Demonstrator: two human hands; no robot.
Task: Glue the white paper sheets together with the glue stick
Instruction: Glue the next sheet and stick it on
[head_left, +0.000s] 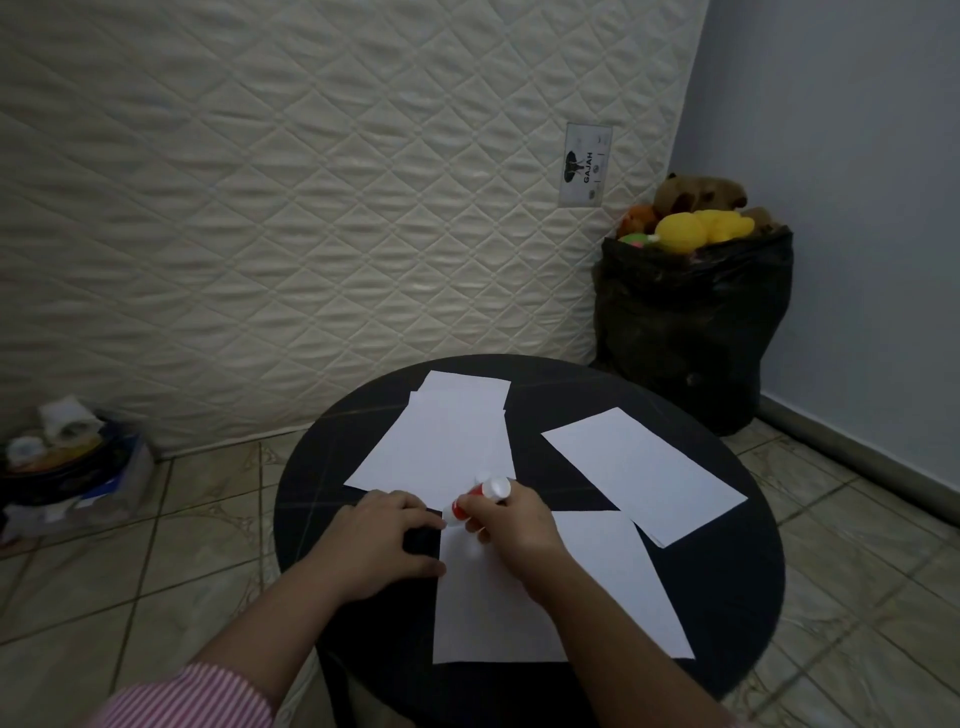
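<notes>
Several white paper sheets lie on a round black table (727, 597). The near sheet (571, 597) lies in front of me. A stack of sheets (447, 441) is at the far middle and a single sheet (644, 467) lies to the right. My right hand (511, 530) grips a red and white glue stick (475, 501), tilted, its lower end at the near sheet's top left corner. My left hand (384, 540) rests palm down on the table, its fingertips at that sheet's left edge.
A quilted white mattress (311, 208) leans upright behind the table. A black bag (691, 332) full of plush toys stands at the back right by the blue wall. Clutter in a container (67, 467) sits on the tiled floor at the left.
</notes>
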